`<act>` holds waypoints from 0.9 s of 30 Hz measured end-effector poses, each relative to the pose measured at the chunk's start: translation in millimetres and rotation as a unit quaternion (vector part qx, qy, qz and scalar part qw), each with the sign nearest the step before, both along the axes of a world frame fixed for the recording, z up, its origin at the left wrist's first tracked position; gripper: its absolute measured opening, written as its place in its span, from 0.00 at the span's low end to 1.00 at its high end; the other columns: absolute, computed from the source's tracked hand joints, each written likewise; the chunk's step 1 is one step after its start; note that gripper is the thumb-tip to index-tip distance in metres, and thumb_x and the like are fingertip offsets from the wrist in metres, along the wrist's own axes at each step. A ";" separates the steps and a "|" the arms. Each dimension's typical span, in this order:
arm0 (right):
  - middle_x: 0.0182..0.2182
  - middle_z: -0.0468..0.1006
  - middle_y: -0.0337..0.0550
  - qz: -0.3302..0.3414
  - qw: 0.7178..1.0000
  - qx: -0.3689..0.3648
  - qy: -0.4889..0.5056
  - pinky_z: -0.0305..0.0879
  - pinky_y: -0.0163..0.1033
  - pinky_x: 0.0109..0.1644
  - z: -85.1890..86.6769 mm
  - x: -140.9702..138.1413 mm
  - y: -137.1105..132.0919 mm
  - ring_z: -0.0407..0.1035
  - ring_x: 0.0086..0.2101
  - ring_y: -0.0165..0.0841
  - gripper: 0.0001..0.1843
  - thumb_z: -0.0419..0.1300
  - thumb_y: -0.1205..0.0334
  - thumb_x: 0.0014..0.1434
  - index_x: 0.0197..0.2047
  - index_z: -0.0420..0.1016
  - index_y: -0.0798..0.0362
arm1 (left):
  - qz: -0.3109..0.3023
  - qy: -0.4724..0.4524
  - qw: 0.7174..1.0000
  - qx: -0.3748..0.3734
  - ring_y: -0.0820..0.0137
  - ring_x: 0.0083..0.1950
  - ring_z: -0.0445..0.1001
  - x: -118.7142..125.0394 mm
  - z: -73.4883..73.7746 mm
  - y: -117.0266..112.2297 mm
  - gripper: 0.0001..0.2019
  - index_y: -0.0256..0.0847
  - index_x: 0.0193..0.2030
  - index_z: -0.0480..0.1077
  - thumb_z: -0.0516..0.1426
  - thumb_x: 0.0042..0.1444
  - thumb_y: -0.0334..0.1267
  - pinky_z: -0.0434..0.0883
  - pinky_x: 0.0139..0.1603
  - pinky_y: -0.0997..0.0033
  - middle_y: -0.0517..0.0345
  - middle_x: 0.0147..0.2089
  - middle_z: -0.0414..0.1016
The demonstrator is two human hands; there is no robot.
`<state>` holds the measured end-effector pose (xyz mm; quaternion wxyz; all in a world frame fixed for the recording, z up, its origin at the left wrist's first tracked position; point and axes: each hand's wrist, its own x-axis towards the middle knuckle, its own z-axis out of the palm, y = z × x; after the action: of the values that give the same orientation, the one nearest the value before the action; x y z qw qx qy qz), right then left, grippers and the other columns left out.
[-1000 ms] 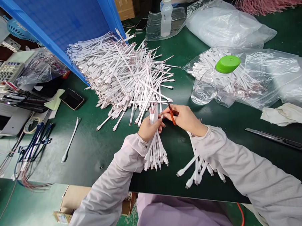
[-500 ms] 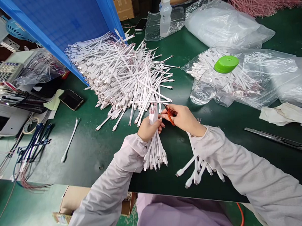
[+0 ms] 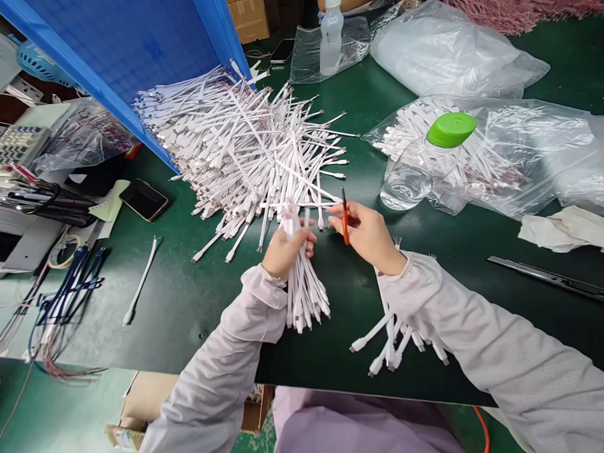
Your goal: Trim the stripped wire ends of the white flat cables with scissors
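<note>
The flat USB cables (image 3: 305, 300) gripped in my left hand (image 3: 283, 252) are white, with pink and copper-coloured wire ends at the top of the bundle. The scissors (image 3: 345, 218) in my right hand (image 3: 366, 236) are orange-red. My sleeves (image 3: 487, 338) are pale lilac-grey with a fine speckled weave. The bench top (image 3: 175, 305) is dark green with a soft sheen. The plastic crate wall (image 3: 124, 54) is bright blue, patterned with a fine square grid. The bottle cap (image 3: 451, 129) is lime green. The wire bundle (image 3: 497, 1) at the far end is pink. The garment (image 3: 351, 431) over my lap is lilac. The floor (image 3: 54, 411) is teal green.
</note>
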<state>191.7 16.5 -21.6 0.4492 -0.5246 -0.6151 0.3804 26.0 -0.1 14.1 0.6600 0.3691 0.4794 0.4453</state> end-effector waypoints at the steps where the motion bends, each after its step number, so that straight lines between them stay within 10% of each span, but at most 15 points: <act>1: 0.30 0.77 0.43 -0.003 1.000 -0.007 0.021 0.67 0.40 0.39 0.6 0.2 0.0 0.72 0.32 0.35 0.14 0.60 0.56 0.55 0.41 0.75 0.55 | 0.027 -0.017 0.999 0.036 0.79 0.21 0.65 -3.3 9.4 -0.6 0.11 0.37 0.37 0.65 0.63 0.51 0.36 0.64 0.21 0.77 0.64 0.24 0.68; 8: 0.30 0.77 0.42 0.013 0.999 -0.022 0.039 0.67 0.41 0.39 2.6 1.8 0.3 0.71 0.32 0.34 0.15 0.61 0.51 0.55 0.39 0.74 0.54 | 0.124 0.095 0.913 0.378 0.74 0.26 0.71 -10.4 55.3 -22.9 0.06 0.41 0.39 0.67 0.58 0.59 0.40 0.69 0.29 0.72 0.61 0.28 0.69; 18: 0.30 0.77 0.42 0.061 0.997 -0.040 0.009 0.63 0.37 0.37 12.8 3.2 2.3 0.69 0.30 0.32 0.13 0.59 0.53 0.56 0.35 0.74 0.54 | 0.139 0.165 0.871 0.441 0.72 0.32 0.74 -9.5 44.5 -38.7 0.07 0.42 0.41 0.73 0.54 0.63 0.37 0.72 0.36 0.69 0.59 0.30 0.73; 27: 0.19 0.68 0.36 0.397 0.885 -0.132 -0.205 0.57 0.34 0.28 58.1 21.4 -42.5 0.63 0.21 0.28 0.13 0.56 0.64 0.56 0.21 0.60 0.51 | 0.153 0.121 0.930 0.312 0.75 0.23 0.69 -24.3 56.4 -30.7 0.10 0.40 0.41 0.73 0.57 0.59 0.44 0.68 0.25 0.75 0.60 0.26 0.71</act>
<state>213.1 -26.0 36.5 0.0512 -0.3574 -0.7943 0.4887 1.7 -30.8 70.5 0.3728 0.5296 0.4429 0.6200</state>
